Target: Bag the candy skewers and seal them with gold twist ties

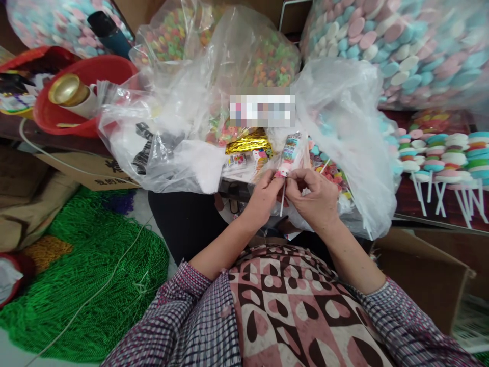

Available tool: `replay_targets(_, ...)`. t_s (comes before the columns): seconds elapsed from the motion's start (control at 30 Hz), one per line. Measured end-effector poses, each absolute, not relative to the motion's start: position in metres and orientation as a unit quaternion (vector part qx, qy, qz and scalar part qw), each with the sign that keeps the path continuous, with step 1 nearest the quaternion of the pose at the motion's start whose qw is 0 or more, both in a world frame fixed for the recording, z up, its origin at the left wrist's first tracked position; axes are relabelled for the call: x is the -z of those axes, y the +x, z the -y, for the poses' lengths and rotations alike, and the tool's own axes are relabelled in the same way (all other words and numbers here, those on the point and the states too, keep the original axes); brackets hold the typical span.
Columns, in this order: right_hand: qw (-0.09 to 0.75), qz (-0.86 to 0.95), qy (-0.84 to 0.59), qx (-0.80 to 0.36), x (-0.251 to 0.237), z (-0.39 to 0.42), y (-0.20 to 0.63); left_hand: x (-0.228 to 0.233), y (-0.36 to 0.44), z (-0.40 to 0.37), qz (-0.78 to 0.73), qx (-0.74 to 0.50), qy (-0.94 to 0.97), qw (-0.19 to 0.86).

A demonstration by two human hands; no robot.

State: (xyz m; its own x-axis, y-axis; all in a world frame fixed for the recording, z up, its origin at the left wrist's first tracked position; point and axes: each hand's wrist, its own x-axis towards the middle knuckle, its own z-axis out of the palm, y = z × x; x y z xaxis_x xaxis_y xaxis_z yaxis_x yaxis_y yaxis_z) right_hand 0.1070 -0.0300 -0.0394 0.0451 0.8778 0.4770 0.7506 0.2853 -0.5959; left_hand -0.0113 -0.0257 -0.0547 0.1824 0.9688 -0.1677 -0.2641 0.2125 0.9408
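Observation:
Both my hands meet in front of my chest on a wrapped candy stick [289, 153], a stack of coloured discs in a clear printed sleeve on a white stick. My left hand [263, 196] pinches the bottom of the sleeve where the stick comes out. My right hand [315, 196] grips the same spot from the right, fingers closed. Behind them lies an open clear plastic bag [344, 132] with loose coloured candy and gold twist ties [248, 142].
Finished candy sticks [443, 158] lie in a row at right. Big bags of pastel discs [401, 46] and coloured rings [263, 56] stand behind. A red basin [57, 117] with a gold-capped roll sits at left, green netting [76, 275] on the floor, a cardboard box [431, 275] at right.

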Motion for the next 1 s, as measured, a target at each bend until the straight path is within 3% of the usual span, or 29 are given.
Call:
replay_targets(0.2,0.448,0.626,-0.574,-0.279,0.034,0.034,0.106,0.056,-0.009,0.026,-0.4,-0.471,0.388,0.684)
replay_targets(0.43,0.413,0.693,-0.547,-0.225,0.034,0.036,0.106,0.07,-0.007,0.022,-0.467,-0.517,0.422,0.58)
replay_targets(0.63,0.419,0.665,-0.544,-0.294,0.038,0.034,0.104,0.073,-0.013,0.018,-0.503,-0.527,0.514,0.452)
replay_targets(0.83,0.469,0.557,-0.568,-0.383,0.04,0.047,0.1,0.067,-0.009,0.018,-0.492,-0.543,0.427,0.53)
replay_targets(1.0,0.421,0.527,-0.555,-0.488,0.037,0.057,0.103,0.049,-0.008,0.022,-0.5,-0.511,0.433,0.549)
